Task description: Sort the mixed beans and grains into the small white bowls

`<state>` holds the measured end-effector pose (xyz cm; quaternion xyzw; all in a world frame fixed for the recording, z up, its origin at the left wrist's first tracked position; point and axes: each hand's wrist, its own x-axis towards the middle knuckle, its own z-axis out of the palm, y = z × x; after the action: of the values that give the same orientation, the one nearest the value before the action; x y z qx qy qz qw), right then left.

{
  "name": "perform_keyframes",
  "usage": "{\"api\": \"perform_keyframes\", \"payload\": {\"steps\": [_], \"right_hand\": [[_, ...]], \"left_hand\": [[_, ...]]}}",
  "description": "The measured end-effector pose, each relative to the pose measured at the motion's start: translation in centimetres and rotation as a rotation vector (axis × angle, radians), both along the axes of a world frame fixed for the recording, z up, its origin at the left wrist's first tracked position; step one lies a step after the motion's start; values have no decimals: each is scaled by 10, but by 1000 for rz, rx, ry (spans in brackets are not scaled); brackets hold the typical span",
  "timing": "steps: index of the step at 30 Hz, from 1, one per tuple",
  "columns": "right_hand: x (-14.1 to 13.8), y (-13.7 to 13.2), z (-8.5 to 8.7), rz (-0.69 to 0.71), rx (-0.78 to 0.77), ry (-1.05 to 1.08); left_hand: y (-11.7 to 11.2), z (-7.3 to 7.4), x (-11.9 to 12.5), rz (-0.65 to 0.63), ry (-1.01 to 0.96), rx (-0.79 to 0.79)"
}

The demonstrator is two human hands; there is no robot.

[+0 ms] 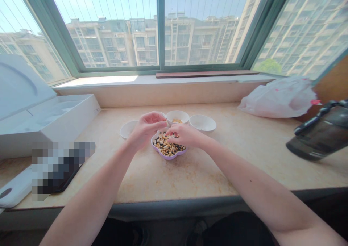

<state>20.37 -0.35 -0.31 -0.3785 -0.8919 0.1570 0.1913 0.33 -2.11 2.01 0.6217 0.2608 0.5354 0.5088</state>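
Head cam view, and it's 2 bare hands busy around a lilac scalloped dish sitting near the middle of the countertop. It's full of mixed beans: yellowish, black and some bigger pale bits. Right hand is right over the dish, fingers curled, with a gap between thumb and forefinger; can't tell if a bean is caught there. Left hand is up at the dish's far left edge, fingers bent round with the tips close to the thumb; too small to tell what, if anything, they're pinching.

Just beyond are 4 white bowls in an arc: a left bowl partly behind the left hand, a mostly hidden bowl, a middle bowl with pale yellow pieces inside, and a right bowl. Off to the far right there's a white plastic bag, with a dark jug nearer. Open white box on the left.
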Motion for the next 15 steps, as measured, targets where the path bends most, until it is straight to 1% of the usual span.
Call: {"api": "perform_keyframes", "payload": {"steps": [3,5,6,8,10,12,15], "right_hand": [[-1,2,-1,-36,-132,161],[-2,4,-1,-83,-286,327],[-2,5,0,-100,-374,411],[-2,6,3,-106,-541,564],[-1,5,8,-74,-655,667],[0,4,11,-24,-711,706],[1,2,11,12,-726,685]], "left_hand": [[4,-6,1,225,279,232],[7,-12,1,352,441,404],[8,-15,1,388,507,472],[9,-19,0,416,614,563],[10,-22,0,420,671,603],[9,-22,0,423,686,613],[10,-24,1,433,697,604]]}}
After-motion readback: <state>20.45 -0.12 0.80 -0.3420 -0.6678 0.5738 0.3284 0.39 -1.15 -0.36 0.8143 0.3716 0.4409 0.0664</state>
